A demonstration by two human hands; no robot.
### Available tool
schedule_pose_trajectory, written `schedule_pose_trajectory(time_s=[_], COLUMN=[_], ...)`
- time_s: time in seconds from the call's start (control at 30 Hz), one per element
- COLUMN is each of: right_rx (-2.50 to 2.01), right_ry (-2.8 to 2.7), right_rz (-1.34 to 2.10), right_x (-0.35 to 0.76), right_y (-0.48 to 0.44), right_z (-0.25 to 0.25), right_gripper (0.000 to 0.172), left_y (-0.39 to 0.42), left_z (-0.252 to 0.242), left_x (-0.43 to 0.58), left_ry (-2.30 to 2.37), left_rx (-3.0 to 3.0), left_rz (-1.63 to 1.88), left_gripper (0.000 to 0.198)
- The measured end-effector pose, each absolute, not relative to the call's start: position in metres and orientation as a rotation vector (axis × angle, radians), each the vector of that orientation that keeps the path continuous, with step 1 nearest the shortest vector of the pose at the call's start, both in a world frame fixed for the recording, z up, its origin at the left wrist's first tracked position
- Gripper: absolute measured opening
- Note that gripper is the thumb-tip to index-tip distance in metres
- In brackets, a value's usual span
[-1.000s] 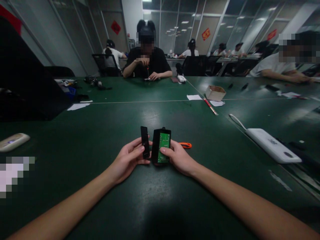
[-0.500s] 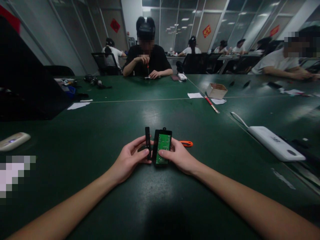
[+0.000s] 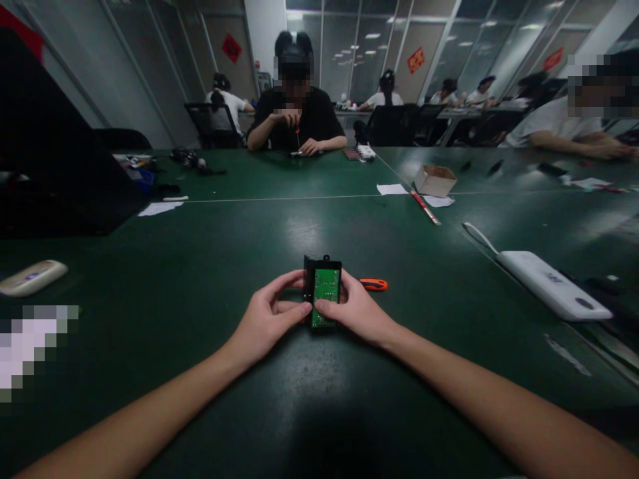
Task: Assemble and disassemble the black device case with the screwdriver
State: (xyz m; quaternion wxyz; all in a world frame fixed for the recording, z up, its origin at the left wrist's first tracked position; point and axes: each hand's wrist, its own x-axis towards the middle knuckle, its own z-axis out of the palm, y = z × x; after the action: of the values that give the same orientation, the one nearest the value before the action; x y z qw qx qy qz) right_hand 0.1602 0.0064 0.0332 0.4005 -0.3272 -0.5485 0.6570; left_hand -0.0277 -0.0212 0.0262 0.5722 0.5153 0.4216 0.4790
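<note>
My right hand (image 3: 357, 309) is closed round a small black plastic case (image 3: 337, 265) with a loop at its top. A green circuit board (image 3: 327, 286) lies in that case, and my right thumb presses on its lower left part. My left hand (image 3: 272, 309) pinches a thin black cover (image 3: 307, 279) by its edge. The cover stands on edge against the left side of the case; whether the two are joined I cannot tell. Just beyond my right hand lies an orange and black tool handle (image 3: 373, 285), its other end hidden behind the hand.
On the right lies a white power bank (image 3: 554, 283) with a cable loop. Farther off are a small cardboard box (image 3: 434, 179) and a red-and-white strip (image 3: 424, 207). A whitish oval object (image 3: 34, 277) lies at left. Across the green table (image 3: 239, 233) a person in black (image 3: 319, 110) handles a tool.
My left hand has moved right, bringing the cover from a small gap away up against the case's left side. My right hand stays on the case and board.
</note>
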Motion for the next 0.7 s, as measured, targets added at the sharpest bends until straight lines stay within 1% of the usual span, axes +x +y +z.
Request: schedule_pose_trajectory(time_s=[0.23, 0.43, 0.7], right_rx=[-0.825, -0.69, -0.683], right_ry=[-1.447, -1.489, -1.469], right_rz=[1.624, 1.707, 1.73], right_x=[0.1604, 0.1631, 0.1634], right_y=[0.0077, 0.0097, 0.0101], right_z=[0.0327, 0.0315, 0.0297], right_gripper=[0.053, 0.056, 0.058], left_y=[-0.0224, -0.0227, -0.0223], left_z=[0.0274, 0.0306, 0.0295], left_x=[-0.0258, -0.0243, -0.0252], left_ry=[0.995, 1.0, 0.99], left_rx=[1.187, 1.141, 1.175], left_rz=[1.129, 1.163, 1.151], left_gripper=[0.06, 0.061, 0.06])
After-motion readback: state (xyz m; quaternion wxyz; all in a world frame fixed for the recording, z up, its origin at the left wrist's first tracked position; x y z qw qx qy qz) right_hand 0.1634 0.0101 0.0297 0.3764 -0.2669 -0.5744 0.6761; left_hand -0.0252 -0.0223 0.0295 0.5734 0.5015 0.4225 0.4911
